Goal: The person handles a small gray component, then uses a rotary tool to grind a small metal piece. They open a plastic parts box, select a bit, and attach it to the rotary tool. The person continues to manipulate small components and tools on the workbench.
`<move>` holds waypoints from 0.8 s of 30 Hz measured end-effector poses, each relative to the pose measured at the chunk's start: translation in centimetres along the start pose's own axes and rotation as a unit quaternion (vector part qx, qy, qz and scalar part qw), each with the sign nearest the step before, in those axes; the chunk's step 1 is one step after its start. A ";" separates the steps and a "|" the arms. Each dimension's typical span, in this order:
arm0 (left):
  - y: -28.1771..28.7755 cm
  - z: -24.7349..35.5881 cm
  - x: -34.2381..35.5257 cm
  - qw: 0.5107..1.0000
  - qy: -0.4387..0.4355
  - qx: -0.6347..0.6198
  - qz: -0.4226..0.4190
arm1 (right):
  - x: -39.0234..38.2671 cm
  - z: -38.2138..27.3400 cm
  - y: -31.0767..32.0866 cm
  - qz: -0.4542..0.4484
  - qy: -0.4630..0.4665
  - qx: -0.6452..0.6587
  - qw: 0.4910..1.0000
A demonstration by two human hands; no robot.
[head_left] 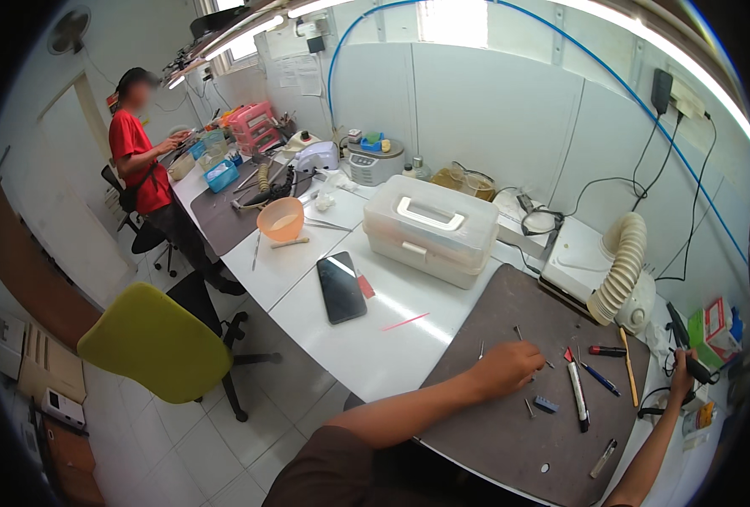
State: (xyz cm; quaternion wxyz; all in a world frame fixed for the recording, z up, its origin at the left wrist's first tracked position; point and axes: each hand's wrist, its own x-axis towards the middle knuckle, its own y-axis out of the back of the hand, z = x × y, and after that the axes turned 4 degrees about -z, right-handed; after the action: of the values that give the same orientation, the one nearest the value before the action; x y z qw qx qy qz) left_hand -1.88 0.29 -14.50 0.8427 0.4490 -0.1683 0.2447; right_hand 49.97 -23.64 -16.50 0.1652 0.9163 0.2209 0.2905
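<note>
My left hand [510, 369] is low over the dark brown work mat [468, 414], fingers curled together. Whatever they pinch is too small to make out. Small metal bits, one a thin metal pin [529, 408], lie around that hand. Close by is a small blue-grey block [546, 405]. At the mat's far right, my right hand [683, 378] closes round a slim black handheld tool [679, 325], partly hidden by the fingers. Between the hands lie a white marker [578, 395], a blue pen [601, 379], a red-and-black stick [607, 351] and a wooden-handled tool [628, 367].
A ribbed suction hose [624, 266] stands behind the mat. To the left are a lidded plastic box [432, 228], a phone [341, 287] and an orange bowl [281, 220]. A green chair [155, 342] is beside the bench. A person in red [142, 160] stands at the far left.
</note>
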 end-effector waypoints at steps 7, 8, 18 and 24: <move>-1.0 -1.2 0.1 0.998 0.050 0.036 -0.004 | -6.9 -14.7 -4.1 0.044 -0.219 0.419 0.880; -0.8 -1.4 0.1 0.997 0.058 0.041 -0.008 | -8.6 -15.6 -4.7 0.025 -0.230 0.409 0.883; -1.3 -3.5 0.8 0.990 0.125 0.026 -0.060 | -16.9 -19.7 -3.6 -0.207 -0.308 0.004 0.929; -1.5 -3.8 0.8 0.989 0.123 0.046 -0.068 | -19.2 -20.8 -5.1 -0.231 -0.255 -0.173 0.923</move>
State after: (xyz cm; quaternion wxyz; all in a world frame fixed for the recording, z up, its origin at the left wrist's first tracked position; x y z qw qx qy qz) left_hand -0.11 3.01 -17.17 0.8503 0.4638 -0.0211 0.2478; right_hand 21.71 -25.30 -11.43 0.4340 0.8402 0.3232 0.0347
